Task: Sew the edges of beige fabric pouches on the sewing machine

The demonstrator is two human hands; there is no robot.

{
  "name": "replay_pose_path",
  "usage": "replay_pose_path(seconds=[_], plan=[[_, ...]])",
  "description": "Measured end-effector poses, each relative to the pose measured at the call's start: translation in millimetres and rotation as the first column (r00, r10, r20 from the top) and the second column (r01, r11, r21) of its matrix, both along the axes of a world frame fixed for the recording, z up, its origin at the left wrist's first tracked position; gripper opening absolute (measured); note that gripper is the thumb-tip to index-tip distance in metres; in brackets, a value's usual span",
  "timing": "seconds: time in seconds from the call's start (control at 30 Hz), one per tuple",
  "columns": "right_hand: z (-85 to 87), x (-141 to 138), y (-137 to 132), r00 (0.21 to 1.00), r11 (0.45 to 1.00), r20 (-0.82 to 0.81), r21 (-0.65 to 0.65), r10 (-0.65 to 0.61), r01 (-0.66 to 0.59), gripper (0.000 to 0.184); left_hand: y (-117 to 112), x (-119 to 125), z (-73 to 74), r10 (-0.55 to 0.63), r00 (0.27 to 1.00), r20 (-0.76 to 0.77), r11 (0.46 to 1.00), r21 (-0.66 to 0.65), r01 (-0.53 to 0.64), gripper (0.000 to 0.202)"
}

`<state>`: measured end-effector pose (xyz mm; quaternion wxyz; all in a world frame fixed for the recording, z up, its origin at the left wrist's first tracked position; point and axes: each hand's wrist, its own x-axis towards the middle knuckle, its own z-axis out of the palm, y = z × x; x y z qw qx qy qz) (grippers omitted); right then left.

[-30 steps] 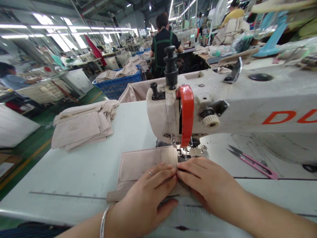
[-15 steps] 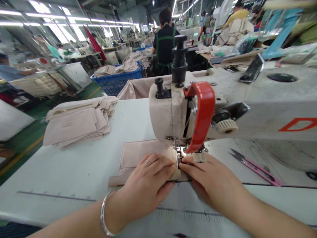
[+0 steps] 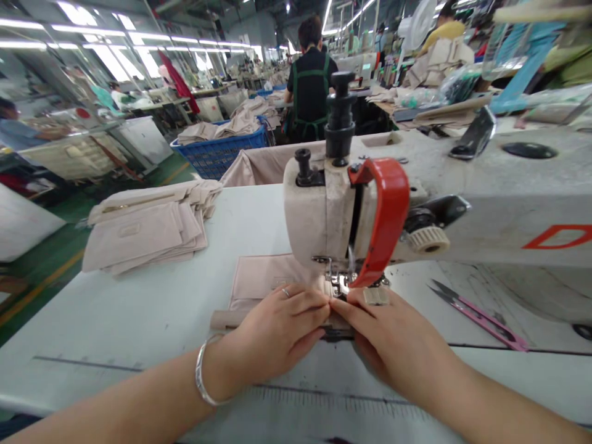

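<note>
A beige fabric piece point(image 3: 263, 277) lies flat on the sewing table point(image 3: 139, 320), its right edge under the needle of the sewing machine point(image 3: 351, 209). My left hand point(image 3: 277, 330) presses on the fabric with fingers stretched flat; it wears a ring and a silver bracelet. My right hand point(image 3: 393, 342) lies flat beside it, just below the presser foot point(image 3: 345, 285). The fingertips of both hands meet at the fabric's edge in front of the needle.
A stack of beige fabric pieces point(image 3: 148, 225) lies at the table's far left. Pink thread snips point(image 3: 481, 314) rest on the right under the machine arm. A blue basket point(image 3: 222, 151) of fabric and a person in black point(image 3: 312, 80) stand beyond the table.
The fabric and both hands have slid away from me, farther under the presser foot. The view has moved closer to the machine.
</note>
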<state>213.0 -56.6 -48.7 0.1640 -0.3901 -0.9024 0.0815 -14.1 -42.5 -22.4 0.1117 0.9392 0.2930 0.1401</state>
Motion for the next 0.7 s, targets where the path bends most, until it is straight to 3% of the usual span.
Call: replay_pose_path(seconds=[0.27,0.43,0.53,0.6,0.7], plan=[[2.4,0,3,0.996,0.999,-0.076,0.005,-0.036,0.036,0.035,26,-3,-10.4,0.003,1.0,0.01,0.997,0.072,-0.003,0.026],[11.5,9,10,0.971,0.974,-0.16,0.114,-0.177,0.196,0.016,36,-12,-11.3,-0.056,0.994,0.091,0.974,0.225,0.034,0.021],[14.4,16,18,0.971,0.961,-0.061,0.143,-0.231,0.237,0.014,37,-17,-10.8,-0.068,0.983,0.17,0.986,0.16,0.041,0.017],[14.4,18,20,0.966,0.958,0.025,0.136,-0.258,0.253,0.023,34,-16,-11.9,-0.049,0.978,0.205,0.995,0.1,0.029,0.015],[12.2,14,17,0.975,0.969,-0.012,0.112,-0.222,0.222,0.022,24,-8,-14.9,0.023,0.975,0.22,0.997,0.068,-0.039,0.015]])
